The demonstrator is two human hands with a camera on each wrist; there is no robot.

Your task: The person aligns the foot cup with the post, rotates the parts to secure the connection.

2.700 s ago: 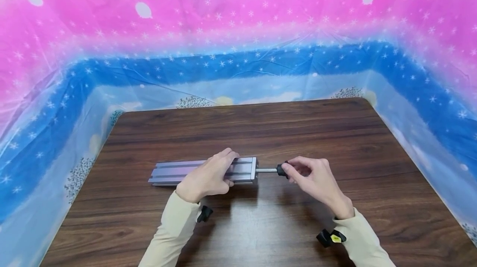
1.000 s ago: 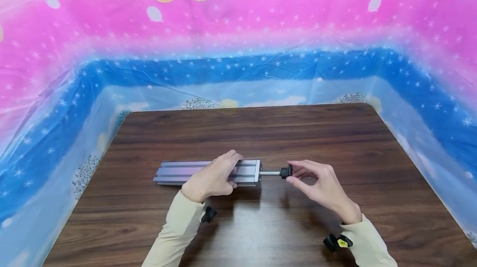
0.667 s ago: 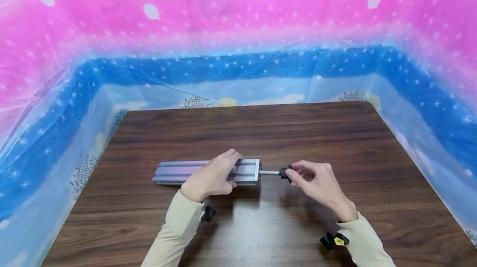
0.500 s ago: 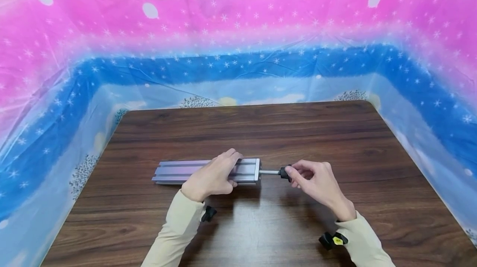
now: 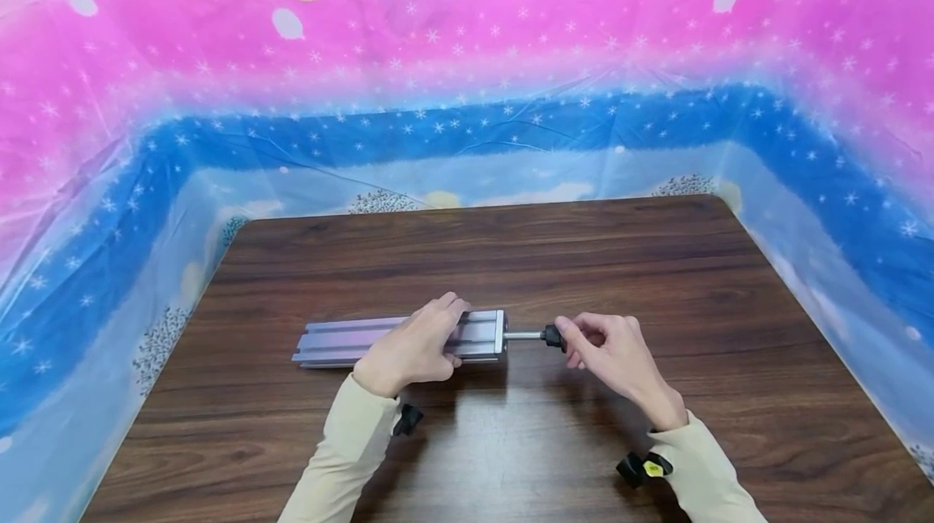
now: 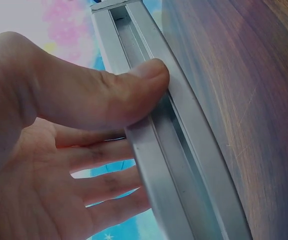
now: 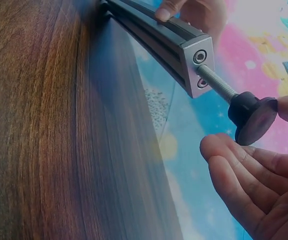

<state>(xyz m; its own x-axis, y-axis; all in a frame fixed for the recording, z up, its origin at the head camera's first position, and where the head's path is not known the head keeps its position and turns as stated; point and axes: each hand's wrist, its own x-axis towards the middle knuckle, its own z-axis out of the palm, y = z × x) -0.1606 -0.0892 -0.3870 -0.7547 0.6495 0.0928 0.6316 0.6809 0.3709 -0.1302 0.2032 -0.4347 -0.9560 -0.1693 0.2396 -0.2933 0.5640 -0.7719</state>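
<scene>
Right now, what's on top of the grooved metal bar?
The left hand lies across the grooved metal bar, gripping it. Grooved surface shows either side of the hand; the stretch beneath it is covered in the head view, so I can't tell what's there.

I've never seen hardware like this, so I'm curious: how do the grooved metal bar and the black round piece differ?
The grooved metal bar is long and silvery; the black round piece is short and flares into a disc. The bar is far larger than the round piece. The left hand grips the bar; the right hand has its thumb on the piece. Both meet one threaded rod.
</scene>
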